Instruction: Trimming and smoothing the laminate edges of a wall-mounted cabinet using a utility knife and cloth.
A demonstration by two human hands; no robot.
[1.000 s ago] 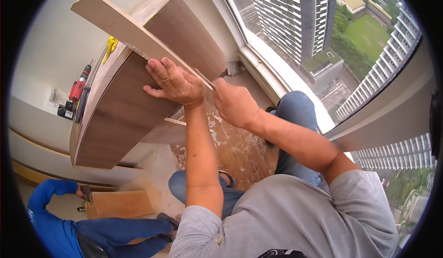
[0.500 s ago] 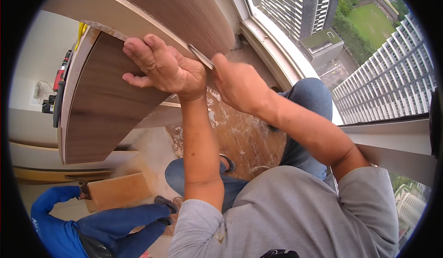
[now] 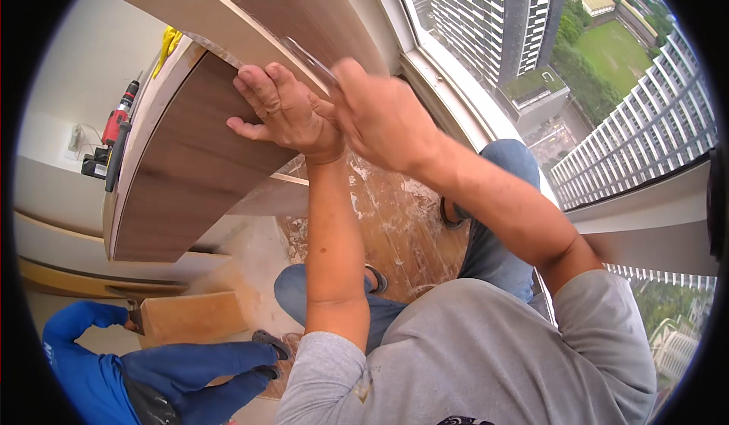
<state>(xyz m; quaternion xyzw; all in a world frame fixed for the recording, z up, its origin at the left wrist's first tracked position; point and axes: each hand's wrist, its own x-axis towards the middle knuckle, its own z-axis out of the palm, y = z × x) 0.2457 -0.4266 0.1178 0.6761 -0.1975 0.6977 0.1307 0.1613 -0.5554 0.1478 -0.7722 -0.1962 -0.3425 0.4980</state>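
My right hand is closed round a slim metal tool with a long narrow blade; its handle is hidden in my fist. The blade lies along the edge of a pale wooden board, beside a brown wood-grain panel. Just left of it, my left hand has its fingers spread and holds nothing. Its wrist is close to my right fist, and its fingers are near the board's lower side, over a dark brown wood-grain panel; whether they touch the board I cannot tell.
A red and black drill and a yellow item are beyond the dark panel. At lower left a person in blue has a hand at an orange-brown box-shaped piece. A large window frame runs along the right. Scuffed flooring lies below.
My right hand and the tool have moved up and left along the board's edge, closer to my left hand. The left hand keeps its spread pose. The whole view has shifted slightly.
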